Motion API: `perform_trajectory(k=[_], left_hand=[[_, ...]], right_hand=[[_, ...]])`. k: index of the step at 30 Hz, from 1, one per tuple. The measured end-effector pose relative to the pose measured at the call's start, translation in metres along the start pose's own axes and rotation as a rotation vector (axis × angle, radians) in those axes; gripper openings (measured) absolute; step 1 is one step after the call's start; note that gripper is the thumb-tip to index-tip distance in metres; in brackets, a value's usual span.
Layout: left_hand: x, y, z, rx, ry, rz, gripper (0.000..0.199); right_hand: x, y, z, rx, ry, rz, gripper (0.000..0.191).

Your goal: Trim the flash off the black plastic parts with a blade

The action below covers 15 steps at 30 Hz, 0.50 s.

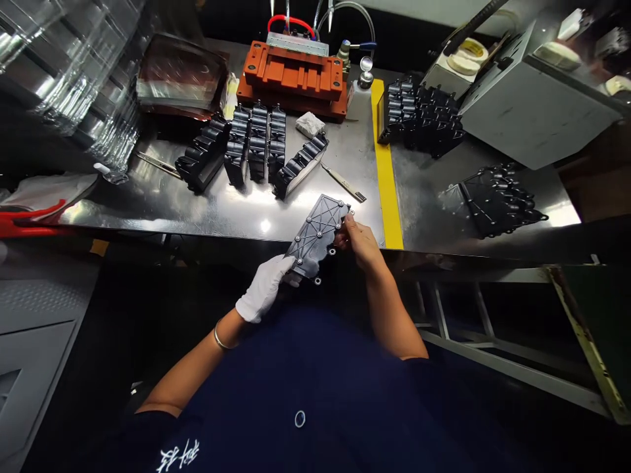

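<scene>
A black molded plastic cover (pixel 318 236) with crossed ribs and metal-ringed holes is held tilted just off the bench's front edge. My left hand (pixel 266 286), in a white glove, grips its lower left corner. Bare, my right hand (pixel 361 242) pinches its right edge, with some fingers hidden behind it. Beyond the cover, several similar black parts (pixel 259 141) stand on edge in a row, and one black part (pixel 302 164) leans at a slant. A scalpel-like knife (pixel 344 182) lies to the right of that one.
An orange fixture (pixel 294 72) stands at the back of the steel bench (pixel 221 213). Yellow tape (pixel 387 190) crosses the bench. Right of it are stacked black parts (pixel 419 115), more black parts (pixel 497 200) and a grey metal box (pixel 537 98). Plastic-wrapped trays (pixel 73 72) rise at left.
</scene>
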<state>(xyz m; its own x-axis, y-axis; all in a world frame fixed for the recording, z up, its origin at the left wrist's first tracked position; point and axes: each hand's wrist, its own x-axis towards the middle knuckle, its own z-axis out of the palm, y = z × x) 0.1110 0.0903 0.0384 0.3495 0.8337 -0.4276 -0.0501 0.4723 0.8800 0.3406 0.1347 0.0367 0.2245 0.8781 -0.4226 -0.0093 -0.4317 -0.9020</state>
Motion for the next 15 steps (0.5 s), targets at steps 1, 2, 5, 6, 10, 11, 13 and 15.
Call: perform_trajectory(k=[1,2,5,6,10,11,13,15], left_hand=[[0.000,0.000,-0.003,0.011,0.014,0.019,0.042],[-0.001,0.001,-0.006,0.020,0.025,0.043,0.042],[-0.002,0.003,-0.014,0.044,0.034,0.096,0.040],[-0.002,0.003,-0.017,0.048,0.031,0.104,0.041],[0.002,0.005,-0.018,0.059,0.029,0.080,0.047],[0.004,0.005,-0.017,0.063,0.033,0.066,0.049],[0.007,0.004,-0.017,0.077,0.031,0.032,0.053],[0.010,0.003,-0.020,0.088,0.010,0.002,0.055]], right_hand=[[0.012,-0.008,-0.006,-0.093,0.030,-0.060,0.088],[0.026,-0.018,-0.012,-0.203,0.092,-0.136,0.082],[0.077,-0.061,-0.020,-0.582,0.320,-0.326,0.047],[0.095,-0.078,-0.017,-0.696,0.349,-0.342,0.038],[0.161,-0.137,0.017,-0.935,0.306,-0.375,0.031],[0.177,-0.148,0.030,-0.952,0.289,-0.391,0.033],[0.206,-0.163,0.053,-0.969,0.262,-0.405,0.043],[0.233,-0.169,0.069,-0.983,0.192,-0.345,0.058]])
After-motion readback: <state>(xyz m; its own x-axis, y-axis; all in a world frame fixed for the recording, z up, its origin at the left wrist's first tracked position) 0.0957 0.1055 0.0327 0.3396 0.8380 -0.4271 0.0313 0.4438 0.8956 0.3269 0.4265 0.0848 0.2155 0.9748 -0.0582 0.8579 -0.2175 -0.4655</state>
